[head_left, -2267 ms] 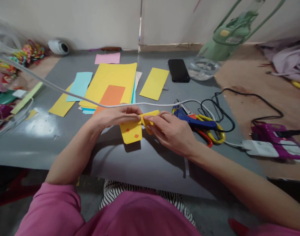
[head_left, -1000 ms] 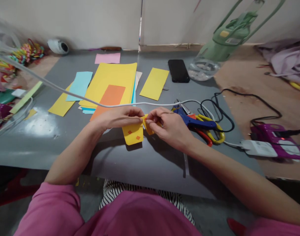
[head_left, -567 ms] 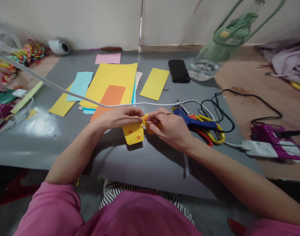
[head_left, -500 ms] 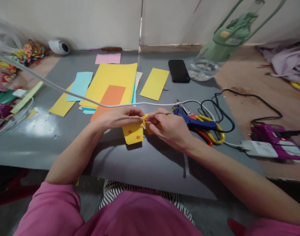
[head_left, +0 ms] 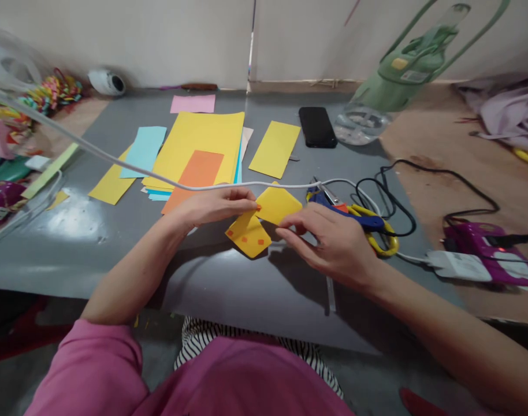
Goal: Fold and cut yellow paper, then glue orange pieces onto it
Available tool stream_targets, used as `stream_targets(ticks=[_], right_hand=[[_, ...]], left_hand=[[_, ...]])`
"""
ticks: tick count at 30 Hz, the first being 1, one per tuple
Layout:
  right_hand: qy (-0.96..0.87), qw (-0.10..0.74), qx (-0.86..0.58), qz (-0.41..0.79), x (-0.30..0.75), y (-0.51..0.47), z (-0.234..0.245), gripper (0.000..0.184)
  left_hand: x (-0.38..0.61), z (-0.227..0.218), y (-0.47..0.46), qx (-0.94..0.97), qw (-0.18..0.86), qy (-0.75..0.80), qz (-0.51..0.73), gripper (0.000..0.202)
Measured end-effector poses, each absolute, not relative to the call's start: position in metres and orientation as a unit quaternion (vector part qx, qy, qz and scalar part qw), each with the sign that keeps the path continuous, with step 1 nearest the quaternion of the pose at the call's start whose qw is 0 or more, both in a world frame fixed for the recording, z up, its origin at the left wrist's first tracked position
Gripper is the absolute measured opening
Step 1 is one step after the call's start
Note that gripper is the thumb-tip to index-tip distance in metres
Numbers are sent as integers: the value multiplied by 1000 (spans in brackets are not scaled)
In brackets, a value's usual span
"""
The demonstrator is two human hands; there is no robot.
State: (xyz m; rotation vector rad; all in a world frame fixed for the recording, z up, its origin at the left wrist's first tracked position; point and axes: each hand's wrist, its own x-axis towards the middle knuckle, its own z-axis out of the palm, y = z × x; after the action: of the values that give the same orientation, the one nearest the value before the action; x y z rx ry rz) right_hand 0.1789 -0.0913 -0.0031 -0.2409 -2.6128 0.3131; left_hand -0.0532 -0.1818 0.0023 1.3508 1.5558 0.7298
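A yellow paper cutout (head_left: 248, 237) with small orange squares on its lower wing is pinched at its narrow middle by my left hand (head_left: 223, 205). Its second, plain yellow wing (head_left: 279, 202) spreads up and to the right, and a bit of orange shows by my left fingertips. My right hand (head_left: 328, 237) is at the lower right edge of that wing. Its thumb and index finger are slightly apart, with nothing visible between them. Whether the index fingertip touches the paper is unclear.
Behind my hands lie a yellow paper stack (head_left: 203, 136), an orange strip (head_left: 199, 167) and a white cable (head_left: 203, 186). To the right are blue-handled pliers (head_left: 368, 222), yellow-handled scissors (head_left: 391, 245), a phone (head_left: 317, 127), a water bottle (head_left: 376, 92) and a purple power adapter (head_left: 489, 242).
My right hand has come away from the cutout's middle, moving right and slightly down. The cutout has turned, showing its right wing and more orange squares. My left hand keeps its pinch.
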Motion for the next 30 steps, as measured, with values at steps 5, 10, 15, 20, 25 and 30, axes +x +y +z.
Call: stream_targets(ticks=[5, 10, 15, 20, 25, 30], right_hand=[[-961, 227, -154, 38, 216, -88, -9, 12], [-957, 252, -137, 46, 202, -94, -11, 11], [-951, 265, -148, 64, 165, -98, -7, 17], [-949, 262, -152, 92, 151, -96, -6, 16], [-951, 240, -156, 117, 149, -95, -5, 15], [-955, 185, -175, 154, 144, -95, -1, 18]], left_hand=[[-56, 2, -183, 558, 476, 617, 284, 29], [-57, 0, -182, 577, 494, 591, 273, 26], [-52, 5, -182, 580, 505, 580, 270, 28], [-50, 7, -183, 562, 500, 604, 263, 28], [-48, 9, -183, 533, 513, 616, 269, 24], [-45, 14, -183, 525, 515, 621, 272, 20]])
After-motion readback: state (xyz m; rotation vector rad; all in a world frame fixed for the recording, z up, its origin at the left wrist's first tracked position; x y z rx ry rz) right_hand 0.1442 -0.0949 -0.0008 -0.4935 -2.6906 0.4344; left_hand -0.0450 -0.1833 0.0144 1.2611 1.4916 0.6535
